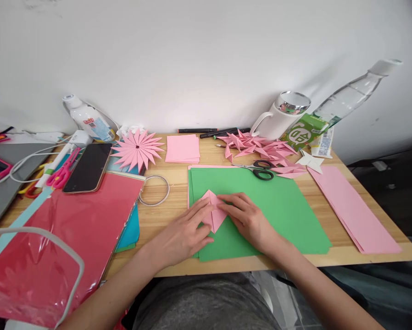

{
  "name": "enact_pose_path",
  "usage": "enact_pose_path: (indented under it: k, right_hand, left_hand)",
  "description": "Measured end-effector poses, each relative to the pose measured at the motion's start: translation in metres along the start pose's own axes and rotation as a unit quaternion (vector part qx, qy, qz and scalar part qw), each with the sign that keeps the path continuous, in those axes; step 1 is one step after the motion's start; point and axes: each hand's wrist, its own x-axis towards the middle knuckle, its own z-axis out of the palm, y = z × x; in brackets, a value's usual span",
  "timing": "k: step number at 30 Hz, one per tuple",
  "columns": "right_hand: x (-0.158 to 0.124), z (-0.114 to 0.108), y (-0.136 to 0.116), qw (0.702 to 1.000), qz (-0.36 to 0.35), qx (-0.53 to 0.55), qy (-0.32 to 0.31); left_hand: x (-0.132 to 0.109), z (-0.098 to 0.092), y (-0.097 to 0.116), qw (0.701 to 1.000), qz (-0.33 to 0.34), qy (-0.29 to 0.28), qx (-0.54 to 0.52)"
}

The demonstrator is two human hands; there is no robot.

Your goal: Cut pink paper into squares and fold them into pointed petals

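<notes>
A small pink paper (217, 219), folded to a diamond with a crease down its middle, lies on a stack of green paper (271, 211). My left hand (188, 229) rests on the diamond's left half, fingers stretched out and thumb spread below. From the right, my right hand (245, 217) touches the diamond with extended fingertips near the centre line. Both hands are open, pressing on the paper without visibly gripping it; part of the diamond is hidden under the fingers. Black-handled scissors (263, 170) lie at the green stack's far edge.
Behind are a pink paper pinwheel (137, 149), pink squares (182, 148), pink folded pieces (257, 147) and a white mug (278, 117). A tape roll (154, 189), phone (88, 168) and red folder (71, 238) lie left. Pink strips (353, 206) and a leaning bottle (353, 94) are right.
</notes>
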Motion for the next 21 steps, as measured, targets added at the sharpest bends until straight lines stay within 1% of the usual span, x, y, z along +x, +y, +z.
enact_pose_path:
  k: [4,8,10,13,15,18,20,21]
  right_hand:
    - [0.002,-0.001,-0.007,0.998,-0.029,-0.035,-0.039]
    - [0.009,-0.004,-0.013,0.995,-0.026,-0.064,-0.078]
    - [0.012,-0.005,-0.014,0.991,-0.019,-0.092,-0.098]
    - [0.016,-0.003,-0.019,0.98,-0.02,-0.155,-0.122]
    - [0.018,0.0,-0.023,0.969,-0.026,-0.202,-0.136]
    - [0.022,0.005,-0.031,0.955,-0.026,-0.258,-0.147]
    - [0.024,0.006,-0.032,0.952,-0.023,-0.266,-0.151]
    - [0.024,0.005,-0.031,0.953,-0.023,-0.261,-0.151]
  left_hand:
    - [0.003,0.006,-0.003,1.0,-0.007,-0.021,0.007]
    - [0.005,0.01,-0.004,1.0,-0.018,-0.022,-0.001]
    - [0.005,0.008,-0.003,0.999,-0.024,-0.022,-0.021]
    - [0.005,0.005,-0.005,0.996,-0.034,-0.023,-0.084]
    - [0.004,0.004,-0.008,0.988,-0.069,-0.003,-0.141]
    - [0.003,0.007,-0.014,0.961,-0.144,0.069,-0.226]
    - [0.001,0.011,-0.017,0.946,-0.165,0.1,-0.261]
    - [-0.001,0.012,-0.018,0.944,-0.168,0.106,-0.265]
